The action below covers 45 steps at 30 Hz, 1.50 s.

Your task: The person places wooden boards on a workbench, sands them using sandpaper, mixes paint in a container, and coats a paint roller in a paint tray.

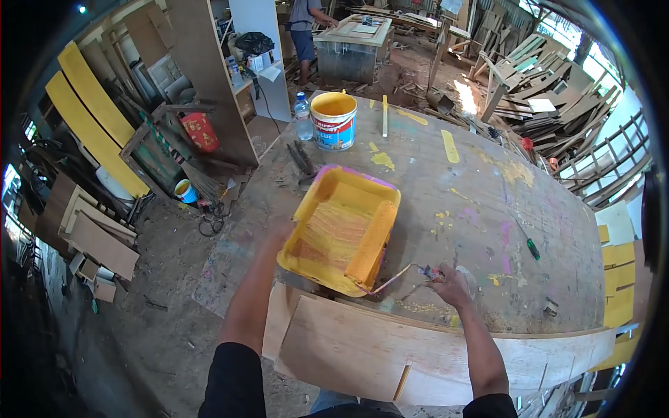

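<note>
A yellow-coated paint tray with a pinkish rim lies on the worktable, yellow paint streaked over its ribbed floor. My left hand is at the tray's left side, closed on its rim; the fingertips are partly hidden. In my right hand is the handle of a paint roller, the fingers wrapped round it. The roller's yellow sleeve rests along the tray's right side, and its bent wire frame reaches over the near edge. Behind the tray stands a paint bucket, its inside and rim yellow.
A water bottle stands beside the bucket. A green-handled screwdriver lies at the right of the paint-stained worktable. Wooden boards run along its near edge. A person stands at another bench at the back.
</note>
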Tool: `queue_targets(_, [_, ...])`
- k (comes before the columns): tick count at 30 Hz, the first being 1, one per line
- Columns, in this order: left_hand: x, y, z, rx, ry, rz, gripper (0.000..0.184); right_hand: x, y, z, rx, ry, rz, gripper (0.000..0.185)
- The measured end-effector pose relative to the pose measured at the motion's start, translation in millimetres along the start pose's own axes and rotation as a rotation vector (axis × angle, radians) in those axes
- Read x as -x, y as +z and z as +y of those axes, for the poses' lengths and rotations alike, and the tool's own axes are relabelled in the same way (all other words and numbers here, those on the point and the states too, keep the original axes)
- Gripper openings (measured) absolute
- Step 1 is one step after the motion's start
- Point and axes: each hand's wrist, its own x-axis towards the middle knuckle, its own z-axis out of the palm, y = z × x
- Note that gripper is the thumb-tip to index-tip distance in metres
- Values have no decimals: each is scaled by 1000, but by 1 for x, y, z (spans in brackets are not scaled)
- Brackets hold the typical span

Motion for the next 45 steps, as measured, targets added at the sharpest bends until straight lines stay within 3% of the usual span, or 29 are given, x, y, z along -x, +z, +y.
queue_targets(2, [9,-8,18,-228,137,29,44,4,-1,-1,-2,9,-17,50])
queue_targets(6, [-25,-6,36,-312,141,-42,44,11,-8,1,42,17,-11,51])
queue_targets(8, [-48,-3,44,-126,-48,17,43,13,-9,5,54,33,-4,52])
queue_targets(9, [-51,-8,59,-128,-41,11,43,14,-7,7,61,42,-5,53])
queue_targets(11, [-39,-29,95,-126,-269,42,44,15,-2,8,57,60,-2,54])
queue_targets(15, [-36,-32,103,-316,-262,23,56,15,5,17,48,93,-29,54])
queue_targets(17, [-33,-28,78,-161,-172,111,69,11,9,22,4,60,-34,53])
queue_targets(18, [-17,-33,72,-166,-168,115,69,10,11,26,-29,29,-45,53])
queue_targets(20, [33,-47,63,-9,20,337,78,3,26,40,-38,16,-90,53])
queue_targets(24, [141,-83,19,405,70,335,69,1,23,29,-91,31,-222,55])
queue_targets(28, [288,-113,-13,573,-102,423,52,3,42,22,-39,27,-335,55])
queue_targets(30, [355,-99,-48,664,-156,530,54,4,61,34,165,-239,-192,55])
queue_targets(34, [476,-76,-63,690,-423,655,55,4,61,32,293,-203,-251,55])
queue_targets(37, [533,-41,-128,781,-529,651,66,7,43,17,348,-212,-285,55])
queue_targets(39, [559,-31,-148,890,-667,630,56,13,18,-17,558,-205,-300,51])
queue_targets(43, [588,-7,-247,805,-689,616,52,5,15,-73,581,-168,-248,54])
queue_targets(45, [589,-6,-289,906,-655,665,48,21,5,-135,329,-228,-155,56])
